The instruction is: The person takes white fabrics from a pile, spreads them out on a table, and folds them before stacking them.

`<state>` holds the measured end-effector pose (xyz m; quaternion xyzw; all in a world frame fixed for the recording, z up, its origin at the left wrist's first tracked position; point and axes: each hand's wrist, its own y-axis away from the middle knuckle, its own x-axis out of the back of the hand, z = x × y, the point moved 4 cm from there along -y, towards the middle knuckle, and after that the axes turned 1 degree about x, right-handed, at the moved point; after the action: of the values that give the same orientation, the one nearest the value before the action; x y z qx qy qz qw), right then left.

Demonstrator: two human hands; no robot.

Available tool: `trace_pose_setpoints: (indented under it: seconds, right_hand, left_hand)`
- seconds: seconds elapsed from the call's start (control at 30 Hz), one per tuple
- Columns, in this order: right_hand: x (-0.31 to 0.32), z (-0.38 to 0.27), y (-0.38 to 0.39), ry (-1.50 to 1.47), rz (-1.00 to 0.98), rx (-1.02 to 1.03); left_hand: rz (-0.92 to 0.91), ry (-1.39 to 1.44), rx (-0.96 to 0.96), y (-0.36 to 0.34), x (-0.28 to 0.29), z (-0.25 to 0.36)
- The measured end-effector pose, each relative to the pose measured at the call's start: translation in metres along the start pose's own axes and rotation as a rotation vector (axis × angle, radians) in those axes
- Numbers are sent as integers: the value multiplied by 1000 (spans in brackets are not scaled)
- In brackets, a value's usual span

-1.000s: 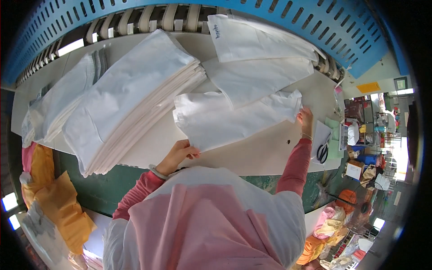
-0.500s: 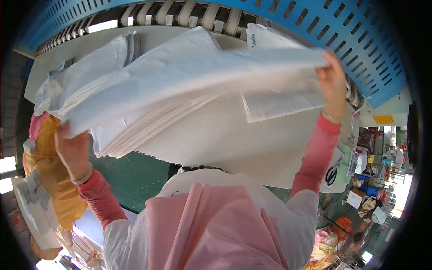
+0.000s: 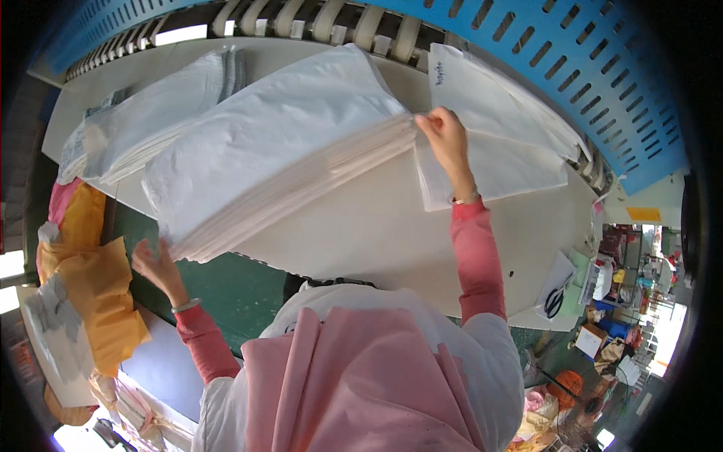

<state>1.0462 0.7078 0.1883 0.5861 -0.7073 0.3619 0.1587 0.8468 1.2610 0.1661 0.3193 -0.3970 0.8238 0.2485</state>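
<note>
R hand is stretched fwd, fingers pinched on the far right corner of the thick stack of folded white cloth sheets. L hand sits at the stack's near left corner, palm open w/ fingers spread, just at the lower edge; can't tell if it actually touches. Both wrists w/ thin bangles, sleeves pink-red.

Stack lies diagonal across the pale cream worktable, near end overhanging the table's front edge. A second, lower pile of white folded cloth lies beside it to the left. Loose flat white sheets lie just right of the R hand.

Behind the table: row of white rollers under a blue slotted metal guard. Below the table edge, dark green panel. At left, yellow-orange cloth bunched up. Far right, cluttered room w/ boxes, too small to make out.
</note>
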Motion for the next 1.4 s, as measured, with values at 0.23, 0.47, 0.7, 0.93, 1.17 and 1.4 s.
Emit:
trace_pose_setpoints:
  seconds: [0.23, 0.47, 0.7, 0.93, 1.17, 1.4]
  right_hand:
    - [70, 107, 129, 675, -45, -133]
    - [44, 15, 228, 669, 30, -263]
    - [112, 119, 340, 154, 653, -818]
    - [210, 171, 370, -584, 1331, -835]
    - [236, 131, 259, -1119, 872, -827]
    - [174, -33, 15, -1071, 360, -191]
  left_hand:
    - [-828, 1301, 105, 81, -85, 164]
    - [-1946, 970, 545, 233, -127, 306]
    - [-1484, 981, 496, 224, -137, 318]
    - [-1836, 852, 285, 225, -126, 323]
    - [-1749, 1095, 646, 105, -18, 277]
    - [-699, 1765, 442, -69, 69, 174]
